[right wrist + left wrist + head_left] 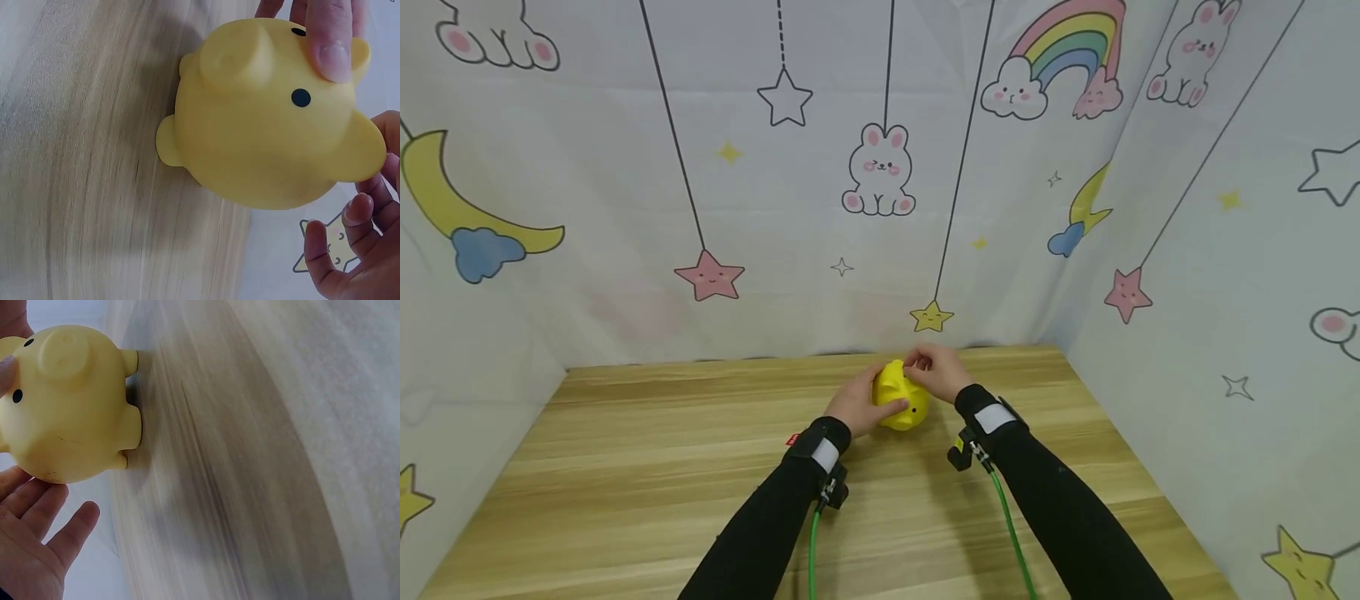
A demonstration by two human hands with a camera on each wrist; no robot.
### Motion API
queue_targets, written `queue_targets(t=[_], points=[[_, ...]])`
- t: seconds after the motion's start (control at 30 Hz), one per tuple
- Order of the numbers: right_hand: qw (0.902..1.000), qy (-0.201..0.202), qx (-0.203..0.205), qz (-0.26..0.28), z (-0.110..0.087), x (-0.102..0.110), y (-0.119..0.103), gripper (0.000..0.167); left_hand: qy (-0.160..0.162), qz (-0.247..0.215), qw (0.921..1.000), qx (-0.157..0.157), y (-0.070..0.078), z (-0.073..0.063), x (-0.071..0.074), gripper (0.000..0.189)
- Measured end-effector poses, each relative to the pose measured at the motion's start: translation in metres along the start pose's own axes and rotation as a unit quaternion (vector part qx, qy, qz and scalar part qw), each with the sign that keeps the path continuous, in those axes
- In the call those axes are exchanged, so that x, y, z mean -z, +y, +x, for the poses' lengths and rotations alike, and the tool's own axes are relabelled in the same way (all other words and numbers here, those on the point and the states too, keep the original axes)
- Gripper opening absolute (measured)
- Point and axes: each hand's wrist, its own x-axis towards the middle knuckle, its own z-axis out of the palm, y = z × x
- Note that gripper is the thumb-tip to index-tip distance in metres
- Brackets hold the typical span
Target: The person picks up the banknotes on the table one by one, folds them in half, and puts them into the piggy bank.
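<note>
A yellow piggy bank (901, 402) stands on the wooden table, its snout and black eyes toward me. My left hand (859, 403) grips it, the thumb laid across its head between the eyes and the fingers along its side, as the right wrist view shows. At the top of the bank, by one ear, is my right hand (942, 372) with bent fingers. In the right wrist view the ear of the piggy bank (262, 150) covers part of the right hand (375, 250), so whether anything is pinched there is hidden.
The wooden table (662, 467) meets a white cloth wall (805, 317) printed with stars, rabbits and a rainbow. Green cables (1011, 525) run back from the wrist cameras. A small red piece (793, 439) shows beside the left cuff.
</note>
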Motion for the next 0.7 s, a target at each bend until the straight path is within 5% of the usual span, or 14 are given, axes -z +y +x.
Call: queue_targets(t=[0.37, 0.57, 0.7], points=[[0.9994, -0.011, 0.013, -0.030, -0.004, 0.003, 0.001, 0.018, 0.005, 0.002, 0.9999, 0.013, -0.005, -0.006, 0.004, 0.089], [0.9910, 0.003, 0.043, -0.127, -0.013, 0.020, 0.002, 0.032, -0.001, 0.041, 0.9987, 0.031, -0.006, -0.017, 0.031, 0.093], [0.9746, 0.026, 0.073, -0.210, -0.019, 0.029, 0.005, 0.042, 0.018, 0.115, 0.9932, 0.008, -0.008, -0.030, 0.059, 0.094]])
